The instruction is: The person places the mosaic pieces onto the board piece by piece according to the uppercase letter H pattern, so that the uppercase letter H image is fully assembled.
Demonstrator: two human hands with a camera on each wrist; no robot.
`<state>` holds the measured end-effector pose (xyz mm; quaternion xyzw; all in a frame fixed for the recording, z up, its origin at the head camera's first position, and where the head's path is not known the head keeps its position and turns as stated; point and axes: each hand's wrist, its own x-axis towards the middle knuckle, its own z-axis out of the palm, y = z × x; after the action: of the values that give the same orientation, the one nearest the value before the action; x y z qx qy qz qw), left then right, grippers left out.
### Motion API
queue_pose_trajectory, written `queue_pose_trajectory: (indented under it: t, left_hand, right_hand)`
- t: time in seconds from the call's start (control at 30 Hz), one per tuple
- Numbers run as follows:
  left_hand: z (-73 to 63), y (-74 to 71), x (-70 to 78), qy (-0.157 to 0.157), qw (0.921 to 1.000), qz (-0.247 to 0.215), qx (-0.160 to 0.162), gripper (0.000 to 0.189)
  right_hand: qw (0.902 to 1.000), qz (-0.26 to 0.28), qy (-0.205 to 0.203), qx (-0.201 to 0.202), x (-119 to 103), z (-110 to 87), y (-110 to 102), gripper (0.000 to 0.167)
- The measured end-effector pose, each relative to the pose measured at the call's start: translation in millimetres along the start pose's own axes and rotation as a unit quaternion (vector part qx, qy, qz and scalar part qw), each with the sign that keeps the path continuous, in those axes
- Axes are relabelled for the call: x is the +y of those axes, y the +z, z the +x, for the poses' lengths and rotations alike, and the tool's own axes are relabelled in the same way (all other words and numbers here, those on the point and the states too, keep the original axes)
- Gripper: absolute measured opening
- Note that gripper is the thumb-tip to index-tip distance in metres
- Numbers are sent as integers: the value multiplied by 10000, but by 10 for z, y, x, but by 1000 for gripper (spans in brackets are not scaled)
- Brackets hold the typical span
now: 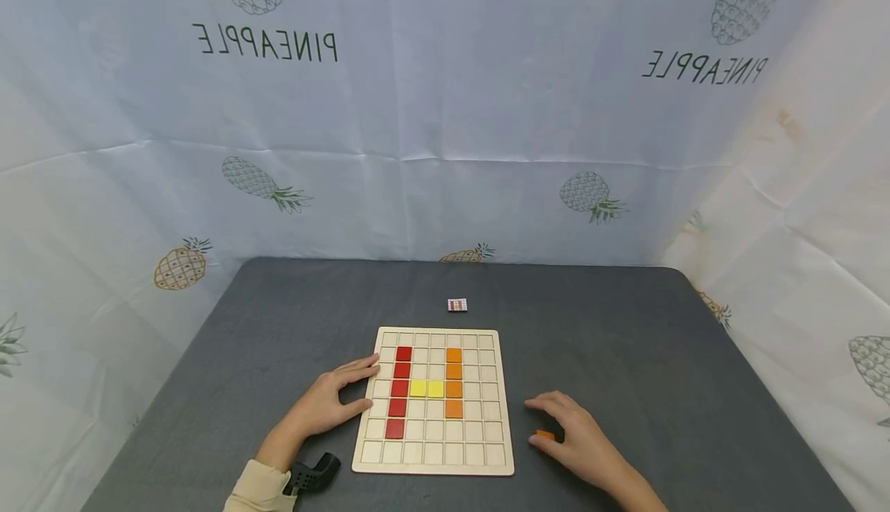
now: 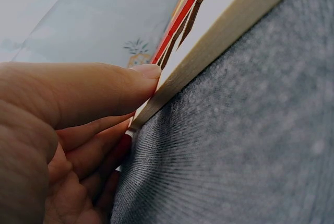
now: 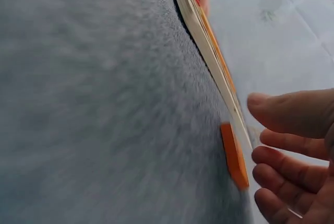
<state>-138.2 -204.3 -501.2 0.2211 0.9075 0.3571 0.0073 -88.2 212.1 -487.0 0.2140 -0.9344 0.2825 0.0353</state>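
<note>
A pale wooden grid board (image 1: 483, 435) lies flat on the dark table. On it stand a column of several red tiles (image 1: 399, 388), a column of several orange tiles (image 1: 454, 371), and two yellow tiles (image 1: 426, 388) bridging them. My left hand (image 1: 325, 400) rests at the board's left side, thumb and fingertips touching its edge. Right of the board, my right hand (image 1: 580, 442) hovers with thumb and fingers spread about a loose orange tile (image 1: 545, 435). In the right wrist view this orange tile (image 3: 234, 156) lies on the cloth, apart from the fingers.
A small card (image 1: 456, 305) with a coloured pattern lies beyond the board. The grey cloth-covered table (image 1: 612, 327) extends on both sides. A pineapple-print curtain (image 1: 431, 110) hangs behind. A black wrist device (image 1: 316, 472) sits at the left wrist.
</note>
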Motion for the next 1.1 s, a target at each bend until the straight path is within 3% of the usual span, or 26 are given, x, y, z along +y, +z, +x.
queue_pose_trajectory:
  t: [0.23,0.5,0.8,0.97,1.1]
  left_hand:
    - [-8,-5,-5,-20,10000,-15,9,52]
    - [-10,-13,-16,-24,10000,21,19,52]
    - [-8,-12,-43,0,10000,-5,-19,53]
    - [-4,-8,-40,-7,10000,3,-15,53]
    - [-2,-11,-21,-24,10000,20,2,53]
  right_hand:
    - [9998,50,-191,-53,80,-198,-33,38]
    - [9995,199,-227,-57,100,-192,-32,24]
    - [9978,486,-276,-344,-96,-6,15,26]
    - [9957,544,-577,-470,-273,160,141,24]
    - [9917,616,-1056,-402,-386,282,273,22]
